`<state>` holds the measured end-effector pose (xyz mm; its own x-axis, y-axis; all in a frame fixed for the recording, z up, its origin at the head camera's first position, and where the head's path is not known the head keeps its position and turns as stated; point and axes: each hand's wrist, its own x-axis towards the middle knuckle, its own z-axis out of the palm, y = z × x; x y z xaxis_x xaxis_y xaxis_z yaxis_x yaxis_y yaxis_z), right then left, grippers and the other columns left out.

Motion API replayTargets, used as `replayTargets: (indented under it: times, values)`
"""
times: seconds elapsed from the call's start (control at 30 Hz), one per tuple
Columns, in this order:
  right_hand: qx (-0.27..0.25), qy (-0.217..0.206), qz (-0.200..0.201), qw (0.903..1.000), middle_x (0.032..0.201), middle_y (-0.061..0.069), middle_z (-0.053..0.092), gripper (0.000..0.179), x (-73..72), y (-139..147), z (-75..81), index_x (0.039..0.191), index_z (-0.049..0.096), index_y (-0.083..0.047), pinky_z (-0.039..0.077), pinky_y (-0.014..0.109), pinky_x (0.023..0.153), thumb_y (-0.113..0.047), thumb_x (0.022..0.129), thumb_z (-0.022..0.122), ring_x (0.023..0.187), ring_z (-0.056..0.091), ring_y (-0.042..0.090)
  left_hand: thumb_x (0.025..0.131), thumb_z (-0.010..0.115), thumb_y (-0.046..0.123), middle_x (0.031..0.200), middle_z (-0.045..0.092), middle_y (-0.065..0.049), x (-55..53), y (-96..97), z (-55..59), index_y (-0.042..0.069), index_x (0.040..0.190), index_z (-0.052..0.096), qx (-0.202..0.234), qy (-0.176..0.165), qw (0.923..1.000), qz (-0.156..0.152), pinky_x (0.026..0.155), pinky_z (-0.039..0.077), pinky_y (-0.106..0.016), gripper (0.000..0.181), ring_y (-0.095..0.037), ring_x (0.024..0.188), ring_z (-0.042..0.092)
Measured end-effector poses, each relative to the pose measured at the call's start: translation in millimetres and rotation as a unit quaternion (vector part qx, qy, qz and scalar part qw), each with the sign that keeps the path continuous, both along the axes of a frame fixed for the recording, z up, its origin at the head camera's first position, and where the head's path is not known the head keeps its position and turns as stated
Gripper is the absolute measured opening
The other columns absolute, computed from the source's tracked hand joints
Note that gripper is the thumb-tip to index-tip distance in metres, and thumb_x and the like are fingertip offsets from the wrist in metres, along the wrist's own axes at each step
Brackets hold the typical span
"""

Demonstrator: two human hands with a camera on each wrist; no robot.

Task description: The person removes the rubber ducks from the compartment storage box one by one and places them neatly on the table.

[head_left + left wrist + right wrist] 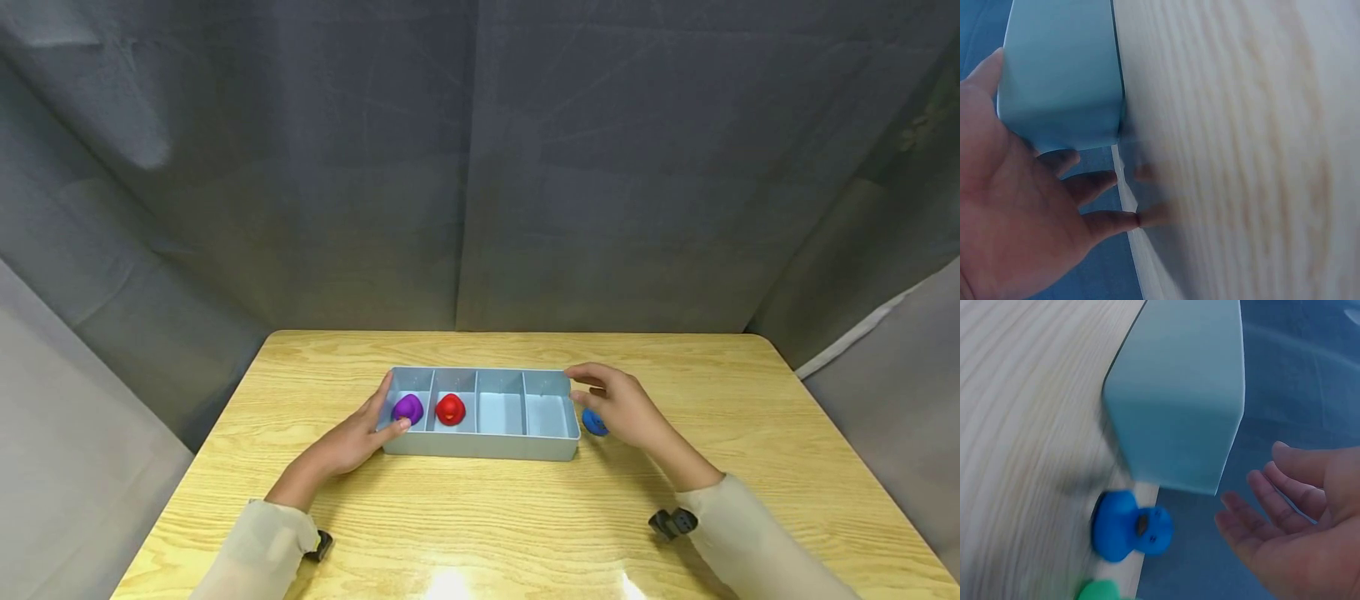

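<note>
A light blue box (480, 447) with several compartments stands lengthwise on the table. A purple rubber duck (407, 408) sits in its leftmost compartment and a red rubber duck (450, 409) in the one beside it. My left hand (356, 440) rests against the box's left end, the thumb over the front rim and the fingers extended along the end wall. Beyond the right end is my right hand (622, 406), with loosely bent fingers around nothing; its index finger is by the back right corner. A blue rubber duck (1125, 526) lies just outside that end, partly hidden by this hand in the head view.
A green object (1099, 591) shows at the bottom edge of the right wrist view, mostly cut off. The wooden table (480, 517) extends around the box. Grey curtains (480, 167) hang behind and at both sides.
</note>
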<state>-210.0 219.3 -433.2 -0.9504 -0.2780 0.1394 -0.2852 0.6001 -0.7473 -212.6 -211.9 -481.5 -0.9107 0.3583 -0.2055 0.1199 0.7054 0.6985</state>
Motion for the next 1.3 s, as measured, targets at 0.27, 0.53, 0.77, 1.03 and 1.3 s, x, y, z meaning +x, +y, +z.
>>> replayTargets:
  times: [0.27,0.53,0.77,1.03,1.3]
  values:
    - [-0.024,-0.007,0.026,0.9993,0.136,0.018,0.065,0.036,-6.5,-28,1.7,0.135,0.064,-0.001,0.053,0.051,0.103,-0.007,0.099,0.068,0.125,0.063,0.040,0.103,0.048,0.061,0.174,-0.004,-0.007,-0.2,1.4,1.2,0.036,0.164,-0.016,-0.002,-0.002,1.0000,0.000,0.121,0.012,-0.069,0.092,-0.042,0.158,0.006]
    - [-0.038,-0.001,0.046,0.9982,0.133,0.022,0.066,0.034,-10.9,-55,3.8,0.131,0.066,0.000,0.052,0.055,0.103,-0.004,0.098,0.069,0.123,0.063,0.042,0.101,0.048,0.066,0.174,-0.005,-0.008,0.1,1.4,2.0,0.033,0.165,-0.015,-0.001,-0.002,1.0000,0.000,0.121,0.012,-0.069,0.095,-0.042,0.158,0.006]
    - [-0.041,-0.018,0.059,0.9973,0.133,0.019,0.066,0.034,-13.6,-76,2.9,0.132,0.066,-0.001,0.052,0.051,0.104,-0.006,0.098,0.070,0.126,0.063,0.040,0.101,0.047,0.068,0.174,-0.005,-0.008,-0.2,1.1,1.2,0.037,0.163,-0.017,-0.004,0.001,1.0000,-0.002,0.122,0.013,-0.069,0.094,-0.042,0.158,0.007]
    - [-0.037,-0.022,0.081,0.9958,0.135,0.016,0.067,0.034,-17.5,-102,-2.9,0.130,0.067,-0.001,0.051,0.052,0.105,-0.007,0.097,0.071,0.127,0.062,0.039,0.102,0.048,0.064,0.174,-0.004,-0.008,-0.4,0.1,1.6,0.034,0.164,-0.015,-0.005,0.002,1.0000,-0.001,0.121,0.014,-0.069,0.093,-0.043,0.157,0.008]
    - [-0.020,-0.032,0.100,0.9942,0.136,0.015,0.066,0.037,-20.9,-128,-8.9,0.133,0.067,-0.003,0.053,0.052,0.103,-0.008,0.097,0.072,0.128,0.061,0.043,0.104,0.048,0.059,0.174,-0.003,-0.009,-0.2,0.3,1.6,0.036,0.163,-0.017,-0.005,-0.001,1.0000,0.001,0.121,0.014,-0.069,0.091,-0.044,0.157,0.008]
